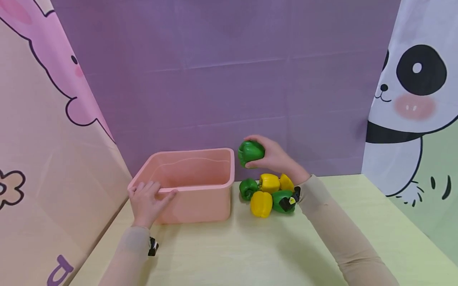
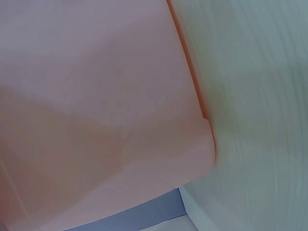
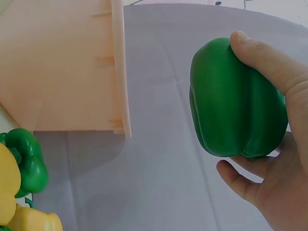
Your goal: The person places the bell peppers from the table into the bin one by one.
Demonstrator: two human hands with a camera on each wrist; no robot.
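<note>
My right hand (image 1: 273, 155) holds a green bell pepper (image 1: 251, 152) in the air, just right of the pink bin's (image 1: 195, 186) far right corner. The right wrist view shows that green pepper (image 3: 233, 103) gripped between thumb and fingers (image 3: 262, 57), with the bin's wall (image 3: 57, 67) to its left. My left hand (image 1: 147, 200) rests on the bin's near left rim, fingers laid over the edge. The bin looks empty inside. A pile of yellow peppers (image 1: 261, 203) and green peppers (image 1: 248, 188) lies on the table beside the bin.
The pale wooden table (image 1: 250, 250) stretches toward me. A purple cloth backdrop (image 1: 229, 79) stands behind, a pink cartoon panel (image 1: 43, 139) at left, a panda panel (image 1: 415, 99) at right. The left wrist view is filled by the bin's side (image 2: 96, 110) and the table (image 2: 255, 96).
</note>
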